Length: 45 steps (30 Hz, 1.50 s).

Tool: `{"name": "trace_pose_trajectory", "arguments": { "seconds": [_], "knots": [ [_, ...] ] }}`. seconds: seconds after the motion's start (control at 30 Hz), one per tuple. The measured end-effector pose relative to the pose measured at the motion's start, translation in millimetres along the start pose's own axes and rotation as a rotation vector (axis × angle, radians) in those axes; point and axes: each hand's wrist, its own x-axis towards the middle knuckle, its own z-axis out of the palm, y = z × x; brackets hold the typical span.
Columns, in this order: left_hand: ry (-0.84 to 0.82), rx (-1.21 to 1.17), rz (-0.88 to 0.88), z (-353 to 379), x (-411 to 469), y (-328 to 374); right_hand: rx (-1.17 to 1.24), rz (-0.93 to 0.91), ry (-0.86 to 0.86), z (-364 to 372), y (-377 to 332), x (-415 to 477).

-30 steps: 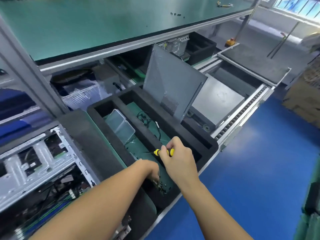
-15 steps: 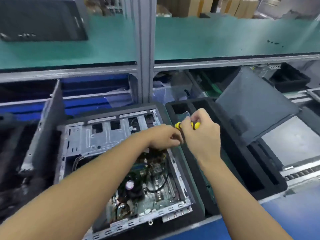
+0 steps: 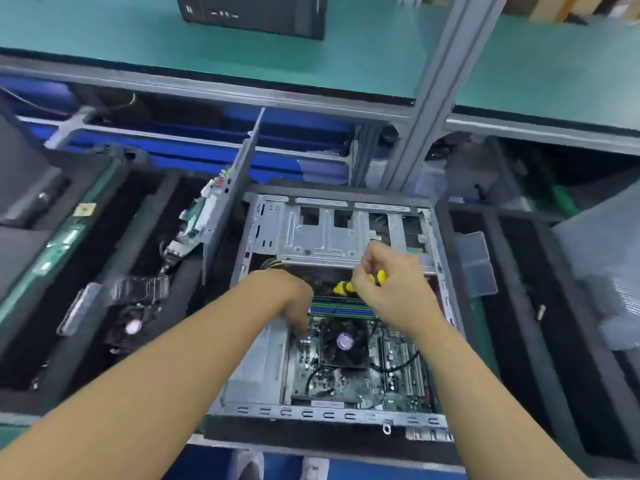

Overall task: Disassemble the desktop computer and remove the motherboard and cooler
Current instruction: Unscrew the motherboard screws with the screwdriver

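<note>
Done: side cover is off; desktop case [image 3: 332, 233] lies open on black foam [image 3: 311, 441].
Left to do: motherboard [image 3: 346, 386] sits on the case floor with the cooler [image 3: 344, 342] mounted mid-board; neither is out. Probably at the screw stage.
Right hand [image 3: 393, 289]: wrapped round a yellow-handled screwdriver [image 3: 342, 287], above the RAM slots [image 3: 343, 308].
Left hand [image 3: 294, 301]: fingers curled down at the board's upper-left edge; cannot tell if it holds anything.
In the way: black cable [image 3: 398, 368] crosses the board right of the cooler; drive cage [image 3: 329, 237] sits along the far edge.
Around: grey panel [image 3: 235, 202] on edge just left of the case; another board with fan [image 3: 133, 323] in the left tray; clear plastic box [image 3: 476, 265] to the right.
</note>
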Motion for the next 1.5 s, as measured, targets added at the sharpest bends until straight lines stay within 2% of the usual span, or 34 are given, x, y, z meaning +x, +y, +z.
{"name": "trace_pose_trajectory", "arguments": {
  "seconds": [0.1,0.17,0.23,0.33,0.4,0.5,0.57,0.73,1.1,1.5],
  "knots": [
    [0.072,-0.097,-0.016,-2,0,-9,-0.101,0.041,-0.159,5,8,0],
    [0.114,-0.13,0.015,-1,2,-9,-0.189,0.04,-0.362,15,9,-4],
    [0.141,-0.146,0.084,5,5,-5,-0.286,-0.035,-0.54,33,6,-12],
    [0.169,-0.132,0.159,16,9,1,-0.322,-0.086,-0.649,55,2,-24],
    [0.185,-0.096,0.198,22,10,0,-0.295,-0.088,-0.652,61,4,-29],
    [0.121,-0.199,0.275,23,9,-4,-0.323,-0.122,-0.661,66,6,-37],
    [0.142,-0.256,0.301,23,6,-6,-0.347,-0.14,-0.656,69,7,-41],
    [0.209,-0.304,0.296,28,5,-6,-0.363,-0.141,-0.63,70,11,-42],
    [0.206,-0.331,0.289,28,6,-5,-0.32,-0.07,-0.638,71,13,-40],
    [0.219,-0.316,0.3,29,8,-6,-0.312,-0.078,-0.646,70,11,-42]
  ]
}}
